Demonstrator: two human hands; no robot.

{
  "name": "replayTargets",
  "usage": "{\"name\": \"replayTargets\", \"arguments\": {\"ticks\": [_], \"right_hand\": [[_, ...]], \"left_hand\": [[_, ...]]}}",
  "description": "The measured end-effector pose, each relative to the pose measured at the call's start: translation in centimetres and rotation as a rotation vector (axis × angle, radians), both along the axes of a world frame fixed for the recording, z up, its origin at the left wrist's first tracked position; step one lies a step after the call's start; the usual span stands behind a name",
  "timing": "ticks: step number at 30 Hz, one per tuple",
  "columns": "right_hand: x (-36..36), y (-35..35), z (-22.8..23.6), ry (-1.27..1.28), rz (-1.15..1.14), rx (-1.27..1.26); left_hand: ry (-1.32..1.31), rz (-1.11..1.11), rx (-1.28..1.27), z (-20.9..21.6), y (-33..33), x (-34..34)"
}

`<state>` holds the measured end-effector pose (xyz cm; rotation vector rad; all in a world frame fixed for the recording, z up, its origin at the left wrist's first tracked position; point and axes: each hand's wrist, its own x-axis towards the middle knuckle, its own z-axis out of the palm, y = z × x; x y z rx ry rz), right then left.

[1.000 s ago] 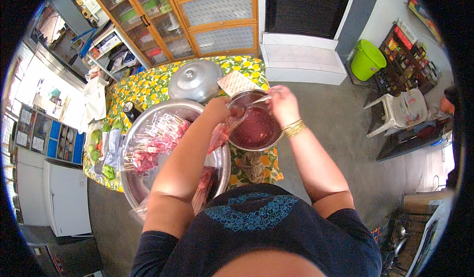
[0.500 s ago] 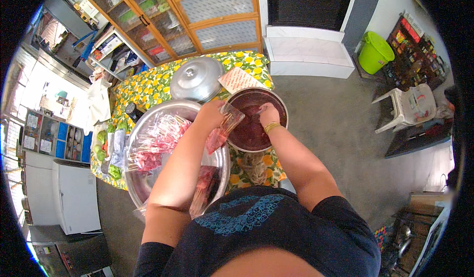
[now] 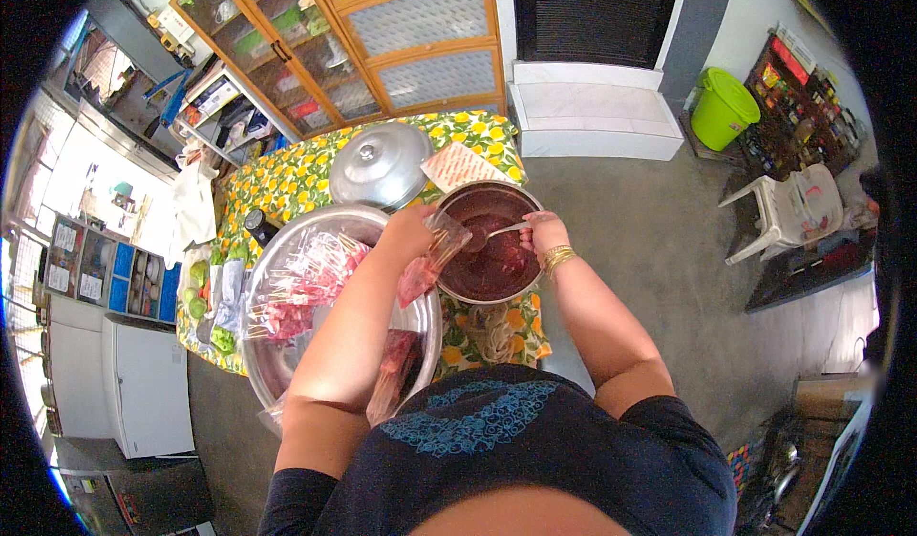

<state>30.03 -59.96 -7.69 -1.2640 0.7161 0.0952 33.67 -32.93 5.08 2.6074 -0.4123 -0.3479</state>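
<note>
My left hand (image 3: 409, 234) grips a clear plastic bag of skewered red meat (image 3: 418, 278), held tilted at the left rim of a deep metal pot. Inside the pot (image 3: 487, 301) is dark reddish-brown liquid (image 3: 501, 273). With its fingers closed around the handle of a metal ladle (image 3: 508, 229), my right hand (image 3: 545, 233) is over the pot's right side. The ladle's head is beside the bag's upper end, partly hard to make out. Left of the pot, a wide metal basin (image 3: 250, 321) holds several bagged meat skewers (image 3: 315, 267); another bag (image 3: 390, 372) lies at its near right.
A domed metal lid (image 3: 380, 165) and a printed sheet (image 3: 465, 166) lie behind the basin and pot on the lemon-patterned tablecloth (image 3: 306, 163). Green vegetables (image 3: 198, 304) and a dark container (image 3: 260, 225) stand left. A white plastic chair (image 3: 788, 206) is on the right.
My right hand has moved right and slightly nearer from inside the pot, bringing the ladle's handle into sight. The bag in my left hand stays nearly in place.
</note>
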Motion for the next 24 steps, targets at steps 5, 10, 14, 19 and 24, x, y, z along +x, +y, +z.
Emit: {"name": "replayTargets", "arguments": {"ticks": [5,10,14,19,24], "right_hand": [[-1.3,-2.4,3.9,-0.087,-0.046,-0.080],[-2.9,-2.9,10.0,-0.248,-0.068,-0.145],[-3.1,0.0,13.5,-0.361,0.031,-0.296],[-3.6,7.0,14.6,-0.708,0.250,-0.947],[-4.4,9.3,14.4,-0.900,0.309,-0.969]], "left_hand": [[0.020,0.010,-0.030,0.3,-0.2,0.0],[-0.024,-0.067,0.018,-0.4,-0.2,0.7],[0.035,-0.035,0.016,-0.3,-0.5,0.9],[0.194,0.095,-0.065,0.7,-0.8,0.7],[0.156,0.031,-0.160,0.7,0.2,0.5]]}}
